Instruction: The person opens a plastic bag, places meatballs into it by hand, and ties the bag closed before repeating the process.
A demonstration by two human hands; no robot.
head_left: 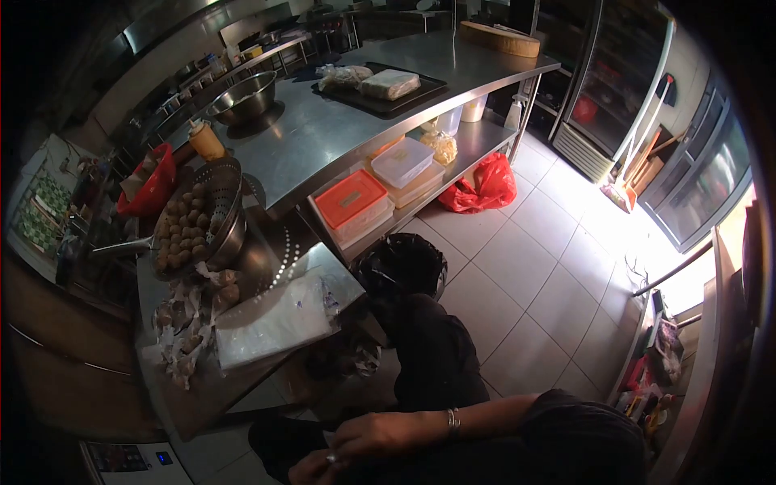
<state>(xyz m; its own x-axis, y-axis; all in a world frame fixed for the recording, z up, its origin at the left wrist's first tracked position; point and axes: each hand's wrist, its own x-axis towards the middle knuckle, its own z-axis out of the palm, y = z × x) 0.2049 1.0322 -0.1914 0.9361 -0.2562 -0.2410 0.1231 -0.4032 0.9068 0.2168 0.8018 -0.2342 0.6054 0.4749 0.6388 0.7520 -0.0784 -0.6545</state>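
Note:
At the bottom edge, low over my dark-clad lap, my right hand [373,435] has its fingers bent closed, with bracelets on the wrist. Right below it is my left hand [311,469], fingers curled and close against the right. A small pale bit shows at the right fingertips; I cannot tell what it is. Nearest on the steel table lies a stack of clear plastic bags [271,327]. Beside the stack are several small knotted bags [184,327] with brown contents. Behind them, a perforated metal colander [229,182] holds many brown balls [184,230].
A red basket [153,182] and a yellow squeeze bottle [206,140] stand behind the colander. The long counter bears a metal bowl [242,99] and a black tray [420,95] with wrapped packs. Below are a red-lidded box [350,200], a black-lined bin [402,263] and a red bag [482,184].

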